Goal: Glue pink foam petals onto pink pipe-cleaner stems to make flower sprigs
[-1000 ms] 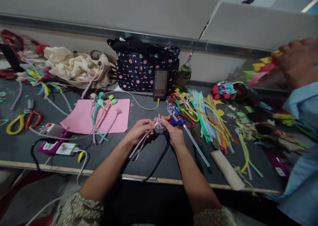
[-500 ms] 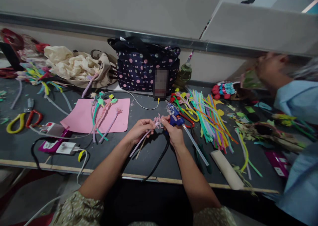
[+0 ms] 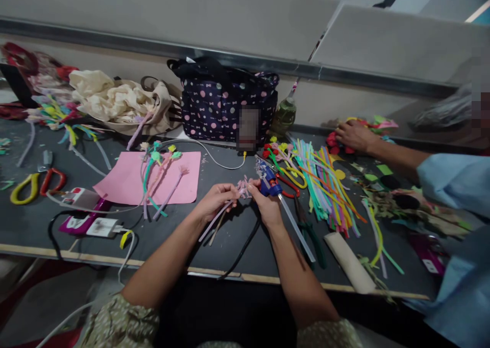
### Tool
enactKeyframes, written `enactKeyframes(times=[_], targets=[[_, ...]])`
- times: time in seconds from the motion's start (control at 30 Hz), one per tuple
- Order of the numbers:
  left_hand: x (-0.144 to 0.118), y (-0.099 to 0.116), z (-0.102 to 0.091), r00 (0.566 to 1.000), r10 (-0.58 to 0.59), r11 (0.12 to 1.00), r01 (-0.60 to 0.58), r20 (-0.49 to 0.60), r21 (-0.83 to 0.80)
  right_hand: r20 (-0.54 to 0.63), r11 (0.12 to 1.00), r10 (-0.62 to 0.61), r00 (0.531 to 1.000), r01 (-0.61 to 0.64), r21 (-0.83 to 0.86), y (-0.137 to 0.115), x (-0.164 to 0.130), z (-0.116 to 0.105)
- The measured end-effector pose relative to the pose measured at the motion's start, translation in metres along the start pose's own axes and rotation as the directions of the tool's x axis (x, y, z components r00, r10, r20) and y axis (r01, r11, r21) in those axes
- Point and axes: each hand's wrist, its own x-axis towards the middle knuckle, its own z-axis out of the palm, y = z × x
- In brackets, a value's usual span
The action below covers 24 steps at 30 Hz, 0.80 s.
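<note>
My left hand is closed round the stem of a lilac pipe cleaner flower, whose pale pink-lilac petals sit between my two hands. With thumb and finger, my right hand pinches those petals from the other side. A blue hot glue gun is also in my right hand, nose pointing away; its handle is mostly hidden by the fingers. A clear glue stick sticks out of its back, over my wrist. Beneath my left hand a thin tan stick shows in part.
Finished pipe cleaner flowers lie on pink paper. Loose pipe cleaners and green-handled pliers are at right, scissors at left. A dotted bag stands behind. A co-worker's hand reaches in from the right.
The glue gun has tilted a little in my right hand, its glue stick end swinging left and nearer. The co-worker's hand has come down from the wall to the red flowers. My left hand stays put.
</note>
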Motion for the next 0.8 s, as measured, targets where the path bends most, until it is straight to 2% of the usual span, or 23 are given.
enactKeyframes(times=[0.17, 0.6, 0.8], targets=[[-0.0002, 0.0008, 0.0014, 1.0, -0.006, 1.0, 0.006, -0.017, -0.007, 0.024, 0.999, -0.043, 0.999, 0.043, -0.007, 0.0021, 0.0002, 0.0], [0.0016, -0.0032, -0.0024, 1.0, -0.014, 1.0, 0.014, -0.003, 0.015, -0.001, 1.0, -0.022, 1.0, 0.022, 0.003, 0.0047, 0.001, -0.0003], [0.0016, -0.0038, -0.0026, 1.0, -0.004, 0.999, 0.005, -0.024, 0.04, 0.002, 0.995, -0.078, 0.997, 0.078, -0.054, -0.0009, -0.0007, 0.0023]])
